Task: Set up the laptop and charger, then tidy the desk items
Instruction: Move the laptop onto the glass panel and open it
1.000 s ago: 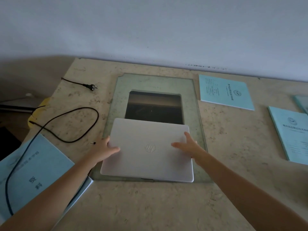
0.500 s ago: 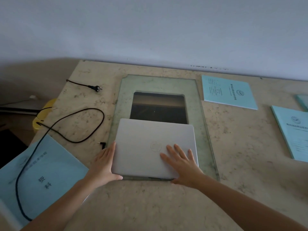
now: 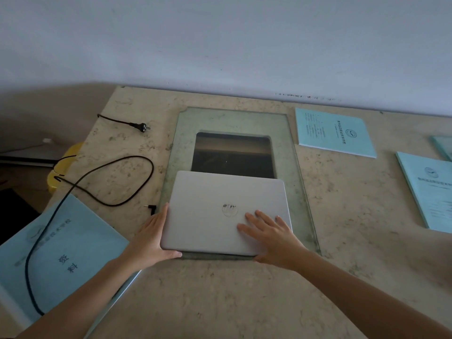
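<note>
My left hand [image 3: 152, 243] cups the closed silver laptop's [image 3: 220, 211] left near corner, thumb under its front edge; my right hand [image 3: 271, 237] lies flat and spread on the lid. Since a second ago I've drawn it toward the desk's [image 3: 354, 216] near edge, over the glass pane [image 3: 297, 192]. The charger cable [image 3: 110, 177] loops at the left edge.

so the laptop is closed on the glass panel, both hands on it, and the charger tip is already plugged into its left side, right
Not quite. The head view shows the charger tip lying loose on the desk, just left of the laptop, not plugged in. The rest holds: lid closed on the glass panel, left hand and right hand on it.
</note>
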A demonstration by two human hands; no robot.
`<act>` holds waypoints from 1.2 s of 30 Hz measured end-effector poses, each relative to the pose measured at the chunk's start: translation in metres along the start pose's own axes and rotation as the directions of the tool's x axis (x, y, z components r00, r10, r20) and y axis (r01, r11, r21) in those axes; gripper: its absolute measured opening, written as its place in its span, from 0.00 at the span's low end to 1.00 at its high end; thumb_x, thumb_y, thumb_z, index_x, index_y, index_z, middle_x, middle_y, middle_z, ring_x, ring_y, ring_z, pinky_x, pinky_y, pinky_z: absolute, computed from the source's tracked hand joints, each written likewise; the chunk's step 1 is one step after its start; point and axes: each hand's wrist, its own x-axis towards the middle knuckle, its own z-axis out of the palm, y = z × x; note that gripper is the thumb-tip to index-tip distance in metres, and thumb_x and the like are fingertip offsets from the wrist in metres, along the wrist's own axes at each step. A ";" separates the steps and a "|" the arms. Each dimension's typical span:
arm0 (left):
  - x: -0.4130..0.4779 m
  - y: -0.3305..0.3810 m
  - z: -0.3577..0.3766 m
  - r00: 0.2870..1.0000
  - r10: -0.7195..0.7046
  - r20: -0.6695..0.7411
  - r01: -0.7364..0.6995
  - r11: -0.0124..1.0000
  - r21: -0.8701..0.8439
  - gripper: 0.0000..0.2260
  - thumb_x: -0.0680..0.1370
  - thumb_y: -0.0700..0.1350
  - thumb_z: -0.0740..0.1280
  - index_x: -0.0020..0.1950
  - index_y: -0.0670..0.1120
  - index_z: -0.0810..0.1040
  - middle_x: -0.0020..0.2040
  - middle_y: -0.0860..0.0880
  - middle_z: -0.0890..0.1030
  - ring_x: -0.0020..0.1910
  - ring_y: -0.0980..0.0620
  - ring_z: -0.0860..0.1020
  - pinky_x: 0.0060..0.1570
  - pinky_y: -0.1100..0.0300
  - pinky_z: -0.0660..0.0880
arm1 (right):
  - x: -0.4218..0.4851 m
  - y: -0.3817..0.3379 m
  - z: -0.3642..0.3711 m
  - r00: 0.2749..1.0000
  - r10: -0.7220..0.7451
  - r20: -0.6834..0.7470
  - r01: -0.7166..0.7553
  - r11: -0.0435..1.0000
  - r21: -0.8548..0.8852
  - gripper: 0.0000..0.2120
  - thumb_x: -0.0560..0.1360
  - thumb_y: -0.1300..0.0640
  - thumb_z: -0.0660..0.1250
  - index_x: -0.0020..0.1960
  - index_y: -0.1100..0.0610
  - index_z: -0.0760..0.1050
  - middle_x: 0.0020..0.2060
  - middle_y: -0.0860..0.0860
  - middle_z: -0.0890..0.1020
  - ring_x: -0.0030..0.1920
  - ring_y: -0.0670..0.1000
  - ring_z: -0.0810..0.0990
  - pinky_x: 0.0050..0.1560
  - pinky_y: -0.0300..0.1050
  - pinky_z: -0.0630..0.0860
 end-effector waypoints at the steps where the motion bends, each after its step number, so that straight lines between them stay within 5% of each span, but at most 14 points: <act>1: -0.001 -0.001 -0.001 1.000 0.003 -0.004 -0.003 1.000 -0.028 0.61 0.62 0.61 0.76 0.75 0.52 0.32 0.77 0.49 0.54 0.75 0.52 0.56 0.72 0.54 0.58 | -0.003 0.000 -0.004 1.000 -0.010 -0.013 0.010 1.000 0.018 0.41 0.71 0.40 0.68 0.75 0.43 0.47 0.78 0.50 0.52 0.77 0.56 0.50 0.72 0.64 0.57; 8: 0.000 -0.004 -0.012 0.996 0.082 -0.040 -0.086 0.990 -0.116 0.51 0.63 0.61 0.76 0.76 0.57 0.45 0.74 0.55 0.62 0.72 0.53 0.63 0.68 0.57 0.63 | -0.017 0.005 -0.036 0.994 0.018 -0.104 0.002 0.982 0.187 0.30 0.74 0.44 0.68 0.73 0.40 0.61 0.72 0.40 0.67 0.73 0.45 0.65 0.70 0.50 0.67; 13: 0.010 -0.002 -0.016 0.996 0.089 -0.027 -0.090 0.994 -0.056 0.52 0.61 0.59 0.78 0.77 0.51 0.51 0.76 0.52 0.60 0.74 0.50 0.60 0.71 0.46 0.61 | -0.021 0.010 -0.060 0.985 0.039 -0.170 0.003 0.971 0.238 0.23 0.75 0.46 0.67 0.69 0.40 0.69 0.68 0.39 0.74 0.68 0.44 0.71 0.67 0.45 0.69; 16: 0.013 -0.004 -0.015 0.995 0.098 -0.018 -0.097 0.995 0.019 0.51 0.62 0.61 0.77 0.77 0.50 0.53 0.76 0.50 0.59 0.74 0.48 0.59 0.72 0.48 0.60 | -0.023 0.012 -0.077 0.975 0.057 -0.216 0.003 0.965 0.264 0.19 0.75 0.50 0.68 0.66 0.41 0.73 0.63 0.40 0.78 0.63 0.44 0.76 0.62 0.41 0.74; 23: 0.016 -0.008 -0.006 0.996 0.080 0.032 -0.084 0.982 0.169 0.58 0.65 0.65 0.71 0.74 0.46 0.31 0.78 0.51 0.40 0.77 0.54 0.41 0.75 0.54 0.44 | -0.020 0.023 -0.130 0.911 0.214 -0.353 -0.063 0.917 0.394 0.11 0.72 0.54 0.72 0.54 0.45 0.81 0.47 0.43 0.86 0.42 0.43 0.83 0.49 0.46 0.82; 30: 0.017 -0.009 -0.006 0.997 0.072 0.034 -0.077 0.985 0.156 0.58 0.65 0.65 0.71 0.73 0.46 0.31 0.78 0.51 0.40 0.77 0.54 0.41 0.75 0.54 0.43 | -0.003 0.038 -0.157 0.849 0.322 -0.419 -0.069 0.854 0.516 0.07 0.70 0.55 0.74 0.46 0.45 0.83 0.39 0.42 0.85 0.40 0.40 0.82 0.47 0.47 0.82; 36: 0.016 -0.008 -0.005 0.996 0.070 0.047 -0.077 0.982 0.172 0.58 0.66 0.65 0.71 0.73 0.46 0.30 0.78 0.51 0.39 0.77 0.54 0.41 0.76 0.53 0.43 | 0.022 0.050 -0.178 0.719 0.471 -0.510 -0.063 0.776 0.627 0.07 0.67 0.56 0.77 0.42 0.48 0.82 0.36 0.41 0.84 0.41 0.39 0.82 0.46 0.43 0.80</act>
